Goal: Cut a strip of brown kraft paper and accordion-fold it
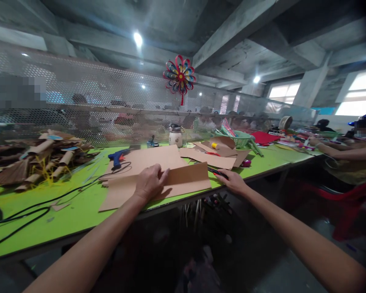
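My left hand (150, 181) rests on a sheet of brown cardboard (186, 179) lying on the green table (70, 211), fingers curled against the sheet's middle. My right hand (234, 181) lies at the table's front edge, just right of that sheet, with its fingers closed over a small black and red tool (217, 173); I cannot tell what the tool is. A second, larger cardboard sheet (154, 158) lies behind the first.
A blue glue gun (117, 156) with a black cable (33, 209) lies left of the sheets. A heap of cardboard pieces (33, 158) fills the far left. More cardboard (215, 156), a green basket (239, 138) and a white jar (175, 136) stand behind. Another person's arm (347, 152) reaches in at right.
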{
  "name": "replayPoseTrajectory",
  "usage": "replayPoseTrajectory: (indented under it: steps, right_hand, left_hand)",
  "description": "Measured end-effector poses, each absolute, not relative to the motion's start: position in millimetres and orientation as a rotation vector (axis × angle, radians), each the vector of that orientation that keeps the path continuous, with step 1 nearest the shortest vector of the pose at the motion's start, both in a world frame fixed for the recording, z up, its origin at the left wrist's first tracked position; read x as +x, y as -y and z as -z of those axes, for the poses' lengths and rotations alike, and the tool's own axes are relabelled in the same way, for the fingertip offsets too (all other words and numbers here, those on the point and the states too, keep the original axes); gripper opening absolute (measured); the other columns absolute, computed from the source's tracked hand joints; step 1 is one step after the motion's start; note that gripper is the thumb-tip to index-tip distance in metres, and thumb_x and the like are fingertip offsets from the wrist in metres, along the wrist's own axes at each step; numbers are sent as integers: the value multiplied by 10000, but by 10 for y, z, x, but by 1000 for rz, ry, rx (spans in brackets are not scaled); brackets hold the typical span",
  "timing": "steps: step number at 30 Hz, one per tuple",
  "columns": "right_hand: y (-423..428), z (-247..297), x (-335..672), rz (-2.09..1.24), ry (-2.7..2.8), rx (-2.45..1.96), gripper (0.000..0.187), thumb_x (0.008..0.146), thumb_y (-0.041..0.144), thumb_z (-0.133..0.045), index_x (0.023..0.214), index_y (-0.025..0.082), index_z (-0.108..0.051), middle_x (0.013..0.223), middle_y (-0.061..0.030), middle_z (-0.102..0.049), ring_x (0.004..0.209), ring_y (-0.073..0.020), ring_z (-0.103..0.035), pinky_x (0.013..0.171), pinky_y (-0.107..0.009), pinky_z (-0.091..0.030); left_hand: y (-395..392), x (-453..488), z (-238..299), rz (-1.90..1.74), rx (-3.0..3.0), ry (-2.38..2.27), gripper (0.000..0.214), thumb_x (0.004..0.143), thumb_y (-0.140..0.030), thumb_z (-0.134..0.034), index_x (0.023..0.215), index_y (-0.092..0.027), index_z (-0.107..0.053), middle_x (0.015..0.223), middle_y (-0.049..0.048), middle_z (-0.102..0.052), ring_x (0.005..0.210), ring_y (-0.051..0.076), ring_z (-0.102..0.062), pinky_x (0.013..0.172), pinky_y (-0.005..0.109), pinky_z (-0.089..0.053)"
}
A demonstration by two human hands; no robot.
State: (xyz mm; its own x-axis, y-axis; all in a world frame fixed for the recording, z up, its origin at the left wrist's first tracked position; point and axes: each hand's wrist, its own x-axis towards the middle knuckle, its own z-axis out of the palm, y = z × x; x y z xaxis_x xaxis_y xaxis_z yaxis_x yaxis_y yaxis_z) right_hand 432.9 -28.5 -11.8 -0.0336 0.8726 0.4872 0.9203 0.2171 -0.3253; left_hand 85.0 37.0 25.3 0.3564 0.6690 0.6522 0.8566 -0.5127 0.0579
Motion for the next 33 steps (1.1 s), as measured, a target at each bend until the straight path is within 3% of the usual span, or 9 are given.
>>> replayPoseTrajectory:
  steps: [10, 19, 33]
  right_hand:
    - [437, 171, 4484, 143, 1716, -1375, 329, 832, 413, -543, 1052, 185, -628, 1025, -70, -669, 933, -221, -621, 842, -347, -489]
    - [786, 30, 4676, 389, 1837, -1507, 310, 855, 379, -532, 1089, 188, -599, 1028, -84, -645, 950, -232, -602, 850, -369, -477]
    - [605, -132, 4619, 640, 1874, -1497, 310, 870, 371, -515, 1117, 200, -593, 886, -77, -563, 817, -213, -576, 735, -328, -478]
  left_hand:
    - [-424, 841, -194, 951, -2332, 1315, 347, 871, -500, -382, 728, -193, -454, 686, 39, -560, 611, 169, -486, 577, 272, -300]
    - [-436, 845, -190, 973, -2353, 1315, 325, 869, -487, -388, 735, -196, -438, 681, 33, -552, 612, 167, -485, 581, 271, -303]
    - [-427, 831, -201, 948, -2391, 1273, 256, 822, -447, -460, 787, -194, -458, 706, 39, -548, 641, 180, -486, 607, 285, -327]
